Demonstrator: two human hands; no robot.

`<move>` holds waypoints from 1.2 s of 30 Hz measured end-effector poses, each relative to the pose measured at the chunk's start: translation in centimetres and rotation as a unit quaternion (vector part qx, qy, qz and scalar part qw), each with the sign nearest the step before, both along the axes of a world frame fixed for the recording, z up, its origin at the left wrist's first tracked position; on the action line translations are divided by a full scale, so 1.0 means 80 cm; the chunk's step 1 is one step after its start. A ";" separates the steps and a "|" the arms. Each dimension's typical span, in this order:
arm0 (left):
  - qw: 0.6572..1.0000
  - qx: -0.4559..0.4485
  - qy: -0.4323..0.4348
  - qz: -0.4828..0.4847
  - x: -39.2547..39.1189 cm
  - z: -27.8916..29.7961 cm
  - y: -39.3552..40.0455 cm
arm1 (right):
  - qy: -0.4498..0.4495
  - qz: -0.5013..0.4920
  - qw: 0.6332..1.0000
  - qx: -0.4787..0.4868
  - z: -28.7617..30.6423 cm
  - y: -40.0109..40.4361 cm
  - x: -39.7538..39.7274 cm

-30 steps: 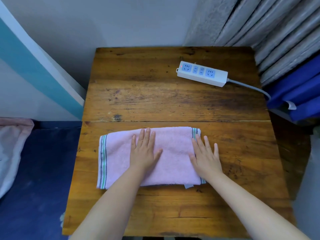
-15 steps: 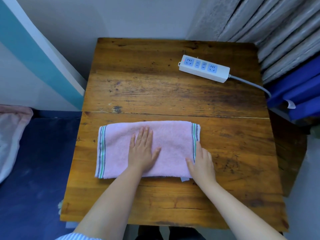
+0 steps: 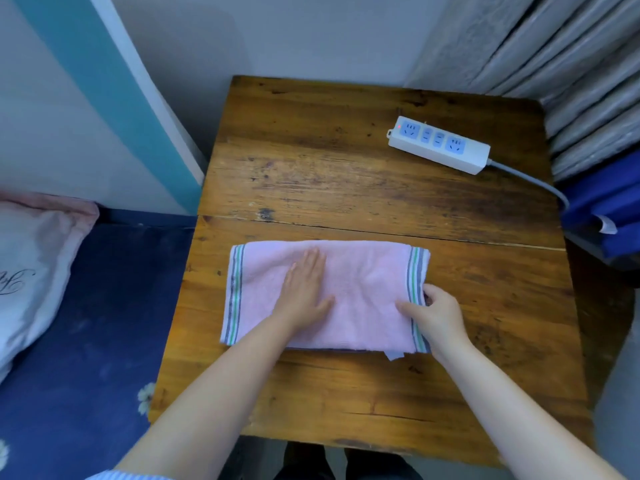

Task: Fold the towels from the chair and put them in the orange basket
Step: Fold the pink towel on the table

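Towel [image 3: 363,289], pink with striped ends, lies folded to a long band across the lower centre of the frame, on the near half of the table [image 3: 346,174]. Left hand [image 3: 304,292] rests flat on the towel's middle, fingers straight and together, pinning the cloth. Right hand [image 3: 436,317] grips the towel's right striped end: thumb on top, fingers curled at the edge.

Step in hand, as judged: the crosswise fold. The next move calls for lifting the right end and carrying it over the left hand's line to meet the left striped end, edges aligned, then smoothing.

Power strip [image 3: 439,145] sits at upper right of the table, well apart from the towel. Neither chair nor orange basket is in view; a pillow [image 3: 31,271] lies at the left edge.
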State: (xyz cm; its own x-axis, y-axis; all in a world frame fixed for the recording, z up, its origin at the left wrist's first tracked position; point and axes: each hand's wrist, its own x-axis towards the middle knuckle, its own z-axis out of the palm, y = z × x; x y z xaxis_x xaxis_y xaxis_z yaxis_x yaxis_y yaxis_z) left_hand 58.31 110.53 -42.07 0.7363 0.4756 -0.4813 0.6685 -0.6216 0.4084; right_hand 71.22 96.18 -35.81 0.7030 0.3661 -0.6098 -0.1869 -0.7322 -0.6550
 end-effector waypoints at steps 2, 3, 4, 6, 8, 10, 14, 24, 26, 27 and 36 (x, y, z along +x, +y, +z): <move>0.993 -0.013 -0.085 0.077 -0.028 0.008 0.016 | -0.016 0.042 0.998 0.054 0.027 0.014 -0.004; 0.984 -0.013 -0.115 0.132 -0.048 0.014 0.025 | -0.022 0.061 0.995 0.075 0.038 0.024 -0.011; 0.973 -0.008 -0.133 0.187 -0.064 0.018 0.032 | -0.023 0.073 0.993 0.096 0.046 0.034 -0.016; 0.944 0.018 -0.155 0.289 -0.105 0.025 0.047 | -0.015 0.105 0.986 0.131 0.058 0.063 -0.040; 0.916 0.021 -0.164 0.365 -0.139 0.031 0.055 | -0.026 0.150 0.977 0.149 0.060 0.093 -0.067; 0.888 0.009 -0.175 0.426 -0.173 0.035 0.060 | -0.047 0.217 0.964 0.145 0.052 0.123 -0.103; 0.848 -0.018 -0.187 0.495 -0.220 0.029 0.052 | -0.081 0.405 0.910 0.038 0.005 0.157 -0.164; 0.922 -0.007 -0.178 0.345 -0.204 0.035 0.030 | -0.260 0.469 0.841 0.077 -0.010 0.102 -0.131; 0.961 0.013 -0.163 0.222 -0.181 0.037 0.028 | -0.326 0.483 0.811 0.056 -0.020 0.110 -0.113; 0.978 0.031 -0.128 0.163 -0.170 0.033 0.027 | -0.349 0.508 0.787 0.032 -0.024 0.121 -0.105; 0.987 0.037 0.107 0.111 -0.153 -0.004 -0.003 | -0.275 0.609 0.721 -0.183 -0.068 0.176 -0.086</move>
State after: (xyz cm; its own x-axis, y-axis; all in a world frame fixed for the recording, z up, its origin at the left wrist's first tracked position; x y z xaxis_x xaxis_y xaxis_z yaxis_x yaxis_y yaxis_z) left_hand 46.04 110.32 -42.41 0.4953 0.6531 -0.5729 0.8575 -0.4734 0.2017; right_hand 64.34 110.23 -41.28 0.1681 0.8016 -0.5737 0.9553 -0.2761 -0.1058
